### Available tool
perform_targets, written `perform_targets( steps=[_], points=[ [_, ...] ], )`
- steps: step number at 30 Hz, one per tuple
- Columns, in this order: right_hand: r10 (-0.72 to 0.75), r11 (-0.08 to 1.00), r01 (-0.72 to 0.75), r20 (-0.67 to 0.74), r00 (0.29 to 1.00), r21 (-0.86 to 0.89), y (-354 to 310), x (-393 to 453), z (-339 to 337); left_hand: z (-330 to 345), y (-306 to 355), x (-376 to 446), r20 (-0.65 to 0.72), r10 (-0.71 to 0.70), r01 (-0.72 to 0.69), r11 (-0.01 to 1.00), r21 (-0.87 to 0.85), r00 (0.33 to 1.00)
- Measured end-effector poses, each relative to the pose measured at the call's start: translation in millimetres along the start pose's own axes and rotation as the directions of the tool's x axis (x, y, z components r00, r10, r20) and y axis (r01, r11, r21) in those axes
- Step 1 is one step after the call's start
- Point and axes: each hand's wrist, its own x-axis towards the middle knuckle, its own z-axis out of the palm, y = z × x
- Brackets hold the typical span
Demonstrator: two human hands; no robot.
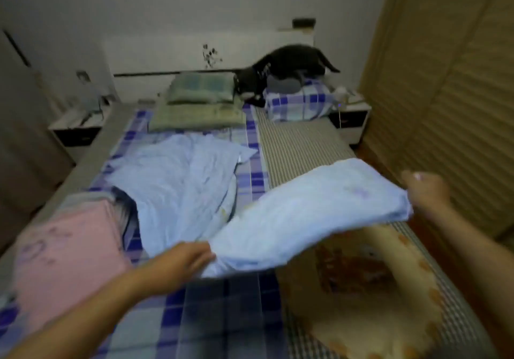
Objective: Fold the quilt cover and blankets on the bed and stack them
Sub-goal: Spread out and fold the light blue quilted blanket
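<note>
Across the near half of the bed [83, 164], a pale blue quilt cover [306, 219] is being held up off the mattress, so it hangs in a soft, slightly sagging slab with rumpled edges. Left hand [183, 258] has its fingers closed on the lower near corner, right hand [425, 189] is clamped on the far right corner, cloth bunched at the grip. It's all a bit motion-blurred, so finer finger detail is hard to make out.

Behind it, more of the same thin blue fabric [178, 180] lies crumpled and creased on a purple-and-white checked sheet [222, 317]. Over on the left edge sits a pink folded blanket [66, 258], blocky and smooth with a faint printed pattern. Under the lifted cover on the right there's a fuzzy cream blanket [375, 303] with orange-brown floral print, lying on a finely striped mat [300, 147].

Up at the headboard end: two flat green pillows [200, 100] stacked, a puffy checked pillow [300, 102], and a dark cat [283, 66] perched on that one. Ribbed wooden wardrobe doors [445, 94] run along the right.
</note>
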Motion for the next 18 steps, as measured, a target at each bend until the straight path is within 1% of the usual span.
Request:
perform_targets(
  steps=[1, 2, 3, 4, 5, 6, 7, 9, 11, 13, 14, 15, 16, 17, 18],
  points=[
    [0.054, 0.997, -0.051, 0.059, 0.997, -0.055, 38.8, -13.2, 15.7, 42.4, -0.3, -6.1, 0.095, -0.020, 0.019, 1.000, 0.017, 0.995],
    [0.113, 0.984, -0.095, 0.112, 0.987, -0.152, 77.0, -23.5, 28.8, 81.1, -6.0, -9.9, 0.151, -0.057, 0.054, 0.998, 0.027, 0.987],
    [0.188, 0.946, -0.127, 0.187, 0.964, -0.299, 106.1, -40.0, 36.1, 112.8, -7.8, -15.2, 0.178, -0.116, 0.111, 0.993, 0.039, 0.977],
    [0.243, 0.898, -0.114, 0.262, 0.934, -0.426, 132.5, -56.3, 41.5, 139.4, -12.5, -19.2, 0.180, -0.170, 0.164, 0.985, 0.046, 0.969],
    [0.317, 0.838, -0.115, 0.305, 0.898, -0.533, 158.5, -65.5, 44.0, 160.2, -17.2, -22.9, 0.175, -0.217, 0.212, 0.976, 0.048, 0.960],
    [0.387, 0.805, -0.159, 0.304, 0.871, -0.572, 181.4, -73.2, 45.6, 175.3, -21.4, -25.9, 0.168, -0.249, 0.243, 0.968, 0.057, 0.954],
    [0.475, 0.794, -0.257, 0.298, 0.828, -0.550, 196.1, -82.2, 48.9, 183.3, -23.0, -28.5, 0.180, -0.277, 0.267, 0.961, 0.074, 0.944],
    [0.540, 0.796, -0.379, 0.272, 0.797, -0.472, 207.8, -96.1, 52.5, 189.2, -21.1, -29.3, 0.201, -0.286, 0.266, 0.956, 0.121, 0.937],
    [0.530, 0.821, -0.445, 0.190, 0.826, -0.357, 212.9, -92.9, 56.4, 187.4, -15.4, -27.7, 0.216, -0.257, 0.226, 0.962, 0.155, 0.942],
    [0.461, 0.872, -0.428, 0.104, 0.881, -0.236, 191.7, -87.5, 58.6, 185.2, -11.2, -24.9, 0.215, -0.216, 0.182, 0.969, 0.164, 0.953],
    [0.405, 0.908, -0.392, 0.067, 0.912, -0.147, 172.7, -86.9, 59.2, 184.3, -8.6, -22.7, 0.223, -0.187, 0.149, 0.973, 0.176, 0.957],
    [0.328, 0.944, -0.325, 0.042, 0.944, -0.052, 148.1, -89.4, 60.4, 183.4, -4.5, -20.3, 0.225, -0.152, 0.113, 0.978, 0.177, 0.962],
    [0.231, 0.971, -0.234, 0.061, 0.971, 0.041, 120.7, -95.2, 63.5, 181.3, 1.5, -17.5, 0.216, -0.113, 0.076, 0.982, 0.172, 0.970],
    [0.118, 0.983, -0.132, 0.112, 0.987, 0.128, 91.6, -106.1, 70.7, 177.3, 9.9, -14.6, 0.202, -0.072, 0.040, 0.986, 0.161, 0.977],
    [-0.024, 0.983, -0.015, 0.208, 0.978, 0.185, 68.5, -119.5, 79.9, 172.6, 18.1, -11.3, 0.186, -0.034, 0.006, 0.989, 0.148, 0.982]
  ],
)
